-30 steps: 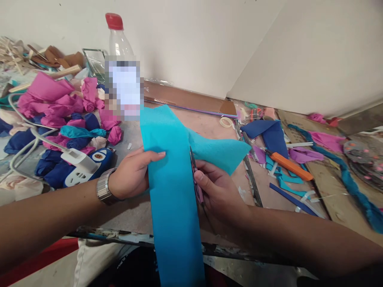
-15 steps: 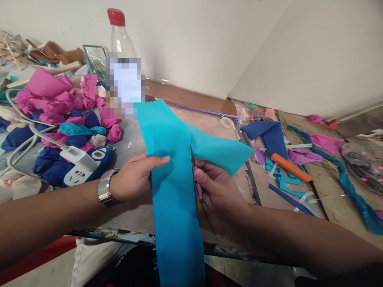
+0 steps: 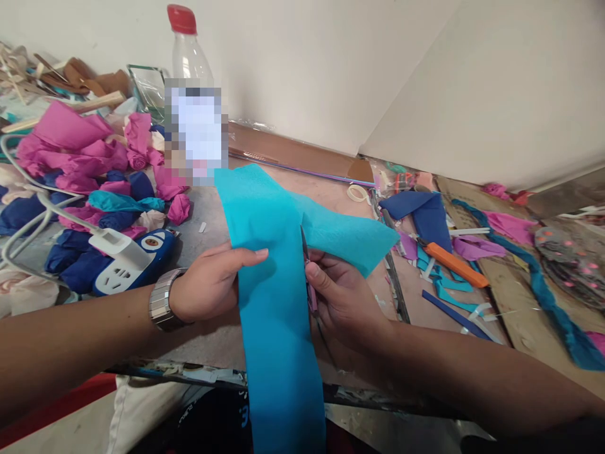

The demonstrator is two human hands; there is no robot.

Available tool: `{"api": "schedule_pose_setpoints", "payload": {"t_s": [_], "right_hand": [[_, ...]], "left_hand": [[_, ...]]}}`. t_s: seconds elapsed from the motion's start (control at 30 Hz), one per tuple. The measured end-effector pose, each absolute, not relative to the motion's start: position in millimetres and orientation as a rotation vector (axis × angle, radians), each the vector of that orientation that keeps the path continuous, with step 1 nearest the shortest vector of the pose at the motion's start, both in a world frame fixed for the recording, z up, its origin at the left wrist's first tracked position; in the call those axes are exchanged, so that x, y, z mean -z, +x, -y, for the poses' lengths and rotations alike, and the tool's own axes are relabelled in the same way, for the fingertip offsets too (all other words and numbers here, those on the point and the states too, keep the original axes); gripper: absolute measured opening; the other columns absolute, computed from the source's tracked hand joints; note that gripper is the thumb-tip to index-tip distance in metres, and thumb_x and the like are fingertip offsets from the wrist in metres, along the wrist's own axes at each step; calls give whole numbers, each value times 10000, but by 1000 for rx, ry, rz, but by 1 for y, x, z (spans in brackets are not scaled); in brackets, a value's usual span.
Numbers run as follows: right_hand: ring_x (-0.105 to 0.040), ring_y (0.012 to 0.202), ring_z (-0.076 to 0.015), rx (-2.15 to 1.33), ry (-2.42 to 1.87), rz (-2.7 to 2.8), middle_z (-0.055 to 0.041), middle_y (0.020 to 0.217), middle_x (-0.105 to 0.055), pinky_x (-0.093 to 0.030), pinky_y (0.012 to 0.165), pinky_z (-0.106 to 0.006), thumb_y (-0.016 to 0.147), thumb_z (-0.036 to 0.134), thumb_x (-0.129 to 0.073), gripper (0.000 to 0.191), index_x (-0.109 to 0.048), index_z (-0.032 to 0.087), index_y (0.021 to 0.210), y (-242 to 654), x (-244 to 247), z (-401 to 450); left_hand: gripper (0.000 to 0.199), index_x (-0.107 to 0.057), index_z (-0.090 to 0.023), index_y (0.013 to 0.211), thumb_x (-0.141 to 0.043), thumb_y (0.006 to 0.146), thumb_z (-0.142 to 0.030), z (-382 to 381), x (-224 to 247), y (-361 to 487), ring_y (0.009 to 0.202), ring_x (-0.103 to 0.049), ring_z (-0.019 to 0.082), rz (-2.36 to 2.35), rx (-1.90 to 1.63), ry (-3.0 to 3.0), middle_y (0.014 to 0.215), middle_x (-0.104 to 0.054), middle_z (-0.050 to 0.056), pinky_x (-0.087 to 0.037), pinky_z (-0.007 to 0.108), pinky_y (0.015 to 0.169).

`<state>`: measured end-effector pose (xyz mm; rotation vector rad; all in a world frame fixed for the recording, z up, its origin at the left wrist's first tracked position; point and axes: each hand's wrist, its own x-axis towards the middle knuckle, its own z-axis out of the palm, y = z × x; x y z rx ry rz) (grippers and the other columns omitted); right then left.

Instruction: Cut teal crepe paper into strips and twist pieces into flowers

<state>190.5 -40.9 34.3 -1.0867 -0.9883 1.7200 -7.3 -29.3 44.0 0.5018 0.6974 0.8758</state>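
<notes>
Turquoise strip [image 3: 283,340]: in front of the body, between both hands; long section hangs down past the near edge of the surface [image 3: 203,347], and a flap [image 3: 350,233] angles off to the right from the upper section.
Left hand [image 3: 217,277]: partly closed, gripping the strip at its left edge; thumb flat on the front face, other fingers out of sight behind.
Right hand [image 3: 350,296]: closed around the scissors [image 3: 310,291], thumb on the near side of the handles.
Scissors blades: pointing upward at the strip's right edge, just below the flap; blade opening cannot be determined.
Left wrist: metal band [image 3: 163,299].
Left side: blue-and-white socket unit [image 3: 111,280] with a white plug [image 3: 123,249]; behind it, a pile of pink, navy and cream pieces [image 3: 70,145].
Right side: orange cutter [image 3: 456,265] beside turquoise scraps [image 3: 451,285]; folded navy piece [image 3: 420,211] farther back.
Rear: tape ring [image 3: 350,192]; upright clear bottle [image 3: 189,60] with red cap, lower part obscured by pixelation.
</notes>
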Motion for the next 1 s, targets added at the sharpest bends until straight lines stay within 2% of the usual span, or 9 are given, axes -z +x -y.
{"api": "schedule_pose_setpoints", "payload": {"t_s": [0.13,0.23,0.47,0.57,0.67,0.83,1.0], "right_hand": [[-441,507,-104,-1716,-1097,1016,46,591,-561,-376,500,-261,779,566,-859,401,-705,220,908,191,-35,40],[-465,537,-125,-1732,-1123,1012,36,610,-578,-434,547,-288,794,575,-841,384,-708,232,904,192,-36,41],[-643,727,-170,-1770,-1072,879,-2,802,-718,-539,686,-317,729,507,-909,395,-736,242,966,191,-36,41],[-590,620,-134,-1757,-1077,894,7,757,-700,-497,585,-278,767,536,-873,394,-739,230,977,191,-35,41],[-479,511,-91,-1738,-1085,916,39,659,-632,-401,490,-233,794,575,-840,422,-725,222,995,191,-33,43],[-458,515,-101,-1737,-1057,933,67,577,-546,-385,511,-240,799,575,-839,423,-671,229,976,192,-32,43],[-458,522,-93,-1740,-1036,931,70,619,-563,-382,514,-239,785,588,-847,478,-642,228,1022,193,-32,41]], "left_hand": [[396,-751,-101,1222,-750,852,-244,29,-45,-6,1237,-671,447,-677,-891,498,1292,-734,185,-576,601,1042],[452,-717,-131,1301,-735,860,-226,29,-47,-4,1201,-699,419,-631,-898,491,1268,-750,164,-592,578,1017],[452,-707,-115,1314,-701,879,-235,30,-48,-4,1160,-720,411,-612,-887,491,1238,-761,174,-591,575,1010],[455,-704,-118,1312,-704,875,-242,29,-48,-5,1195,-704,412,-590,-907,481,1225,-767,169,-582,576,1031],[351,-752,-90,1189,-705,882,-253,28,-48,-5,1201,-700,416,-588,-900,490,1200,-773,181,-569,574,1053],[299,-782,-105,1127,-706,898,-282,30,-45,-6,1182,-710,408,-595,-869,541,1207,-772,171,-574,554,1045],[359,-748,-142,1237,-679,931,-316,34,-39,-7,1220,-695,387,-591,-814,568,1310,-733,153,-528,565,1099]]}}
